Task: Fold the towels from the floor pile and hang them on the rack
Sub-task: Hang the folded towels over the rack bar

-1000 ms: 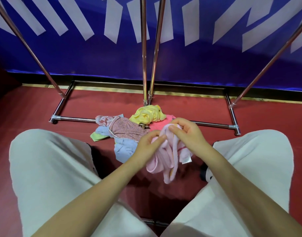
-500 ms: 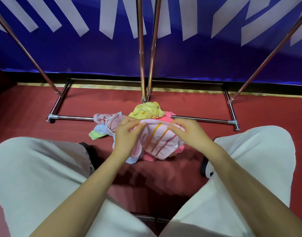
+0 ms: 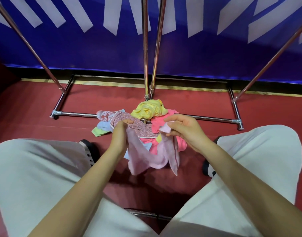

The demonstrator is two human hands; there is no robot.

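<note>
A pale pink towel (image 3: pixel 146 156) sags between my two hands above the red floor. My left hand (image 3: pixel 121 134) grips one upper corner of it. My right hand (image 3: pixel 182 129) pinches the other corner, which sticks up between the fingers. Just beyond my hands lies the floor pile (image 3: pixel 146 120): a yellow towel (image 3: pixel 149 109) on top, a bright pink towel (image 3: pixel 159 124), a red speckled towel (image 3: pixel 138 124), plus light blue and green ones at the left. The chrome rack (image 3: pixel 146 48) stands behind the pile, its uprights rising out of view.
The rack's base bars (image 3: pixel 75 114) run left and right across the floor by the pile. A blue banner wall (image 3: pixel 198 53) stands close behind. My knees in white trousers (image 3: pixel 35 168) flank the towel, with shoes (image 3: pixel 89 151) beside them.
The towel was held spread out with its striped side up; now my hands have parted slightly and it hangs slack below them, showing plain pink.
</note>
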